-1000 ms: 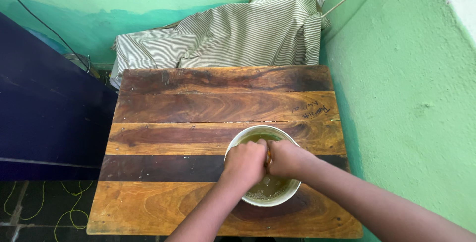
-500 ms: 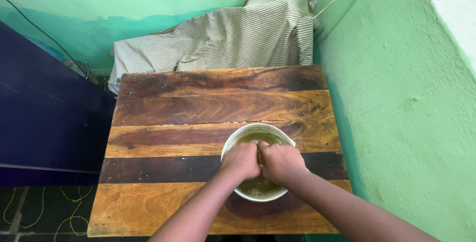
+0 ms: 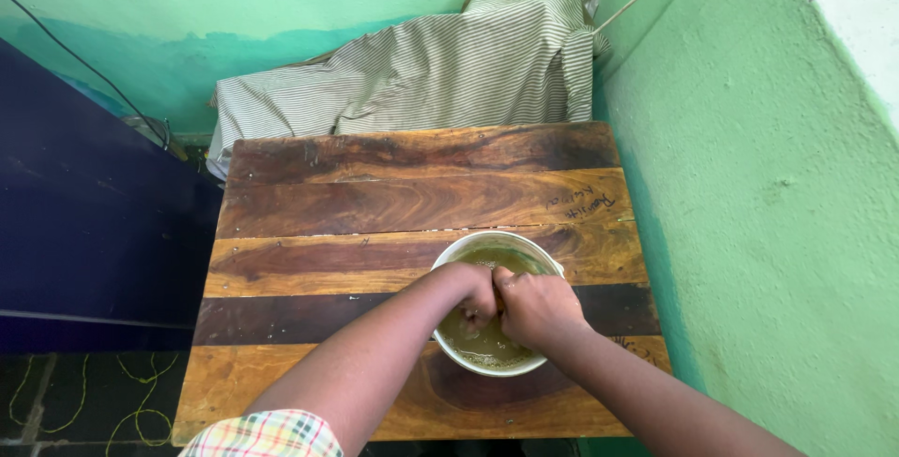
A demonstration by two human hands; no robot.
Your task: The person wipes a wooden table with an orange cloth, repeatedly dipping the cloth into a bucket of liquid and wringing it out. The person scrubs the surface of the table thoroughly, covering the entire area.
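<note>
A white round bowl of murky yellow-green liquid with foam stands on the near right part of a dark wooden plank table. Both my fists are pressed together inside the bowl, just above the liquid. My left hand curls downward, knuckles against my right hand. They clench a small orange thing between them, almost wholly hidden by the fingers. A plaid sleeve covers my left upper arm.
A striped grey-white cloth is heaped behind the table's far edge. A green wall runs close along the table's right side. A dark blue panel stands on the left, with yellow-green cord on the dark floor.
My left arm has swung in across the table, and the wrist now bends deeper into the bowl. My right hand has stayed clenched beside it. The view shifted slightly.
</note>
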